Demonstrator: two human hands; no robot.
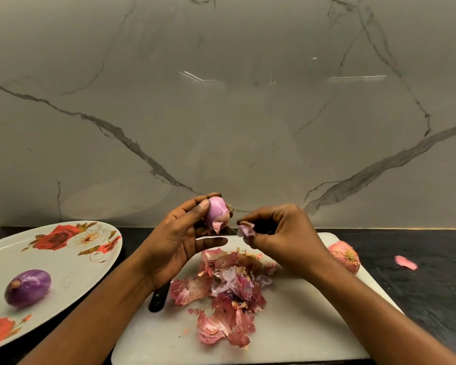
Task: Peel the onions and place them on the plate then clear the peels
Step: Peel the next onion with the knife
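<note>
Head view. My left hand clamps thumb and fingertips round the half-peeled onion, held above the cutting board, presumably so scraps drop onto the peel pile at 6 o'clock. My right hand, at 3 o'clock, pinches a torn peel strip. A peeled onion rests on the plate at 8 o'clock; an unpeeled onion waits at 4 o'clock.

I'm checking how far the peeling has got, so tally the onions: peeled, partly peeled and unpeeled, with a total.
Peeled onion on the plate: 1
Partly peeled onion, held by the left hand while the right hand pinches a peel piece: 1
Unpeeled onion at the cutting board's right edge: 1
Total: 3 onions
</note>
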